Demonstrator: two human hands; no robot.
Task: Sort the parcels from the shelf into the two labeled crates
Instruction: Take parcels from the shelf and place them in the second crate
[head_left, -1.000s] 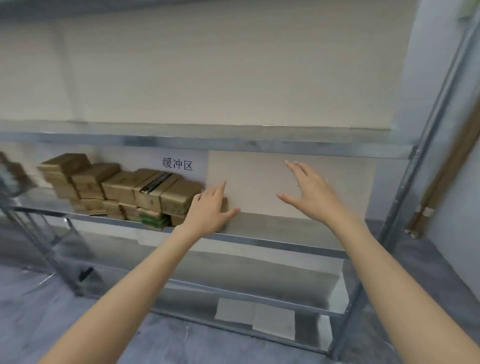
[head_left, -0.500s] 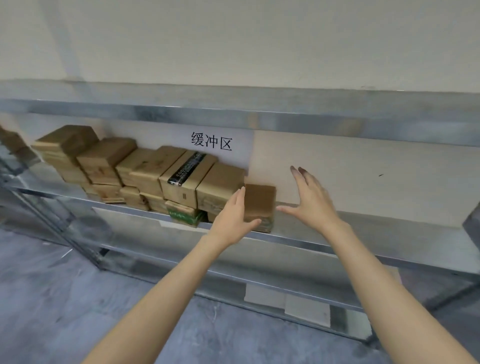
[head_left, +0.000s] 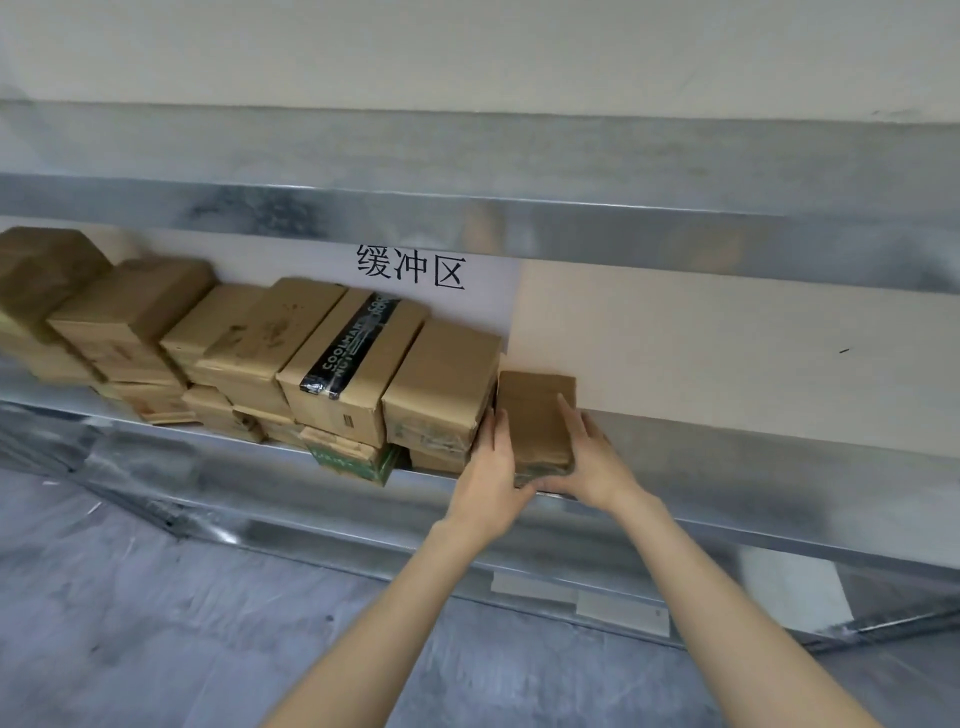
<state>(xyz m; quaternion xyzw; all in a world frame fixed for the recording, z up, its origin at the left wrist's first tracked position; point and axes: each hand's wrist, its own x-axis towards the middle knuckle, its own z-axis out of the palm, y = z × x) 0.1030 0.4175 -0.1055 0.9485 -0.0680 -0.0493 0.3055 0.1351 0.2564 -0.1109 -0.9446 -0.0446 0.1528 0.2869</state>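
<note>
Two-sided hold now on the small brown cardboard parcel. Presses the left hand against its left face, fingers straight up along the side, thumb hooked round the near bottom corner. Lays the right hand over its right edge, fingers on the top, thumb low at the front, so clamps it from both sides. Half a second ago: left hand alone on the parcel, right hand spread in the air beside it, touching nothing. Looks at it all from closer than before; same spot for the parcel, at the right end of the row of stacked tan cardboard boxes.

Sits on the galvanised metal shelf board, near end at the front lip. On the left, only a narrow gap to the plain tan neighbour box, filled by the left fingers. Further left, a tan box with a black printed tape strip, stacked on a green-printed carton that juts over the lip. Behind, the beige back panel, close to the parcel's far end. Overhead, the grey metal upper shelf beam, well clear of the parcel top, with a white paper sign in black Chinese characters below it. To the right, bare shelf board, open all the way. Toward the viewer and below, free air down to the grey floor.
</note>
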